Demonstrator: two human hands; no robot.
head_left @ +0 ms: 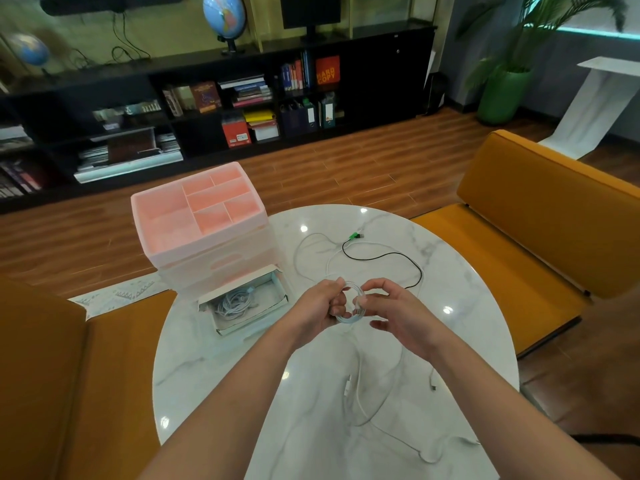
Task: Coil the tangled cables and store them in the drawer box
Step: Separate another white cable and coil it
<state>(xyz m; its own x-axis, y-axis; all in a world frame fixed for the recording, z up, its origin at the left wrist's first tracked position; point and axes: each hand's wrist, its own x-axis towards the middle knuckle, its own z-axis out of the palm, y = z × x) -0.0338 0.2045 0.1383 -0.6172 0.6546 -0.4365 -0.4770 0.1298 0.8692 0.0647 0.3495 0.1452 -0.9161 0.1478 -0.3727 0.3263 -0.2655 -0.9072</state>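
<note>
White marble-veined surface (pixel 242 375); pink drawer box (pixel 180 216); white cable coil (pixel 349 317); black cable (pixel 381 258) w/ green plug; orange seats (pixel 540 216).

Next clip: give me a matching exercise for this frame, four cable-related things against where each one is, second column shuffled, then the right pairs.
Things
1. white cable coil
2. black cable with green plug
3. grey coiled cable
4. loose white cable

Places
A. inside the open bottom drawer of the drawer box
B. held between the left hand and right hand
C. trailing on the table below the hands, toward the camera
D. on the table beyond the hands, right of the drawer box

Pairs: 1-B, 2-D, 3-A, 4-C
</note>
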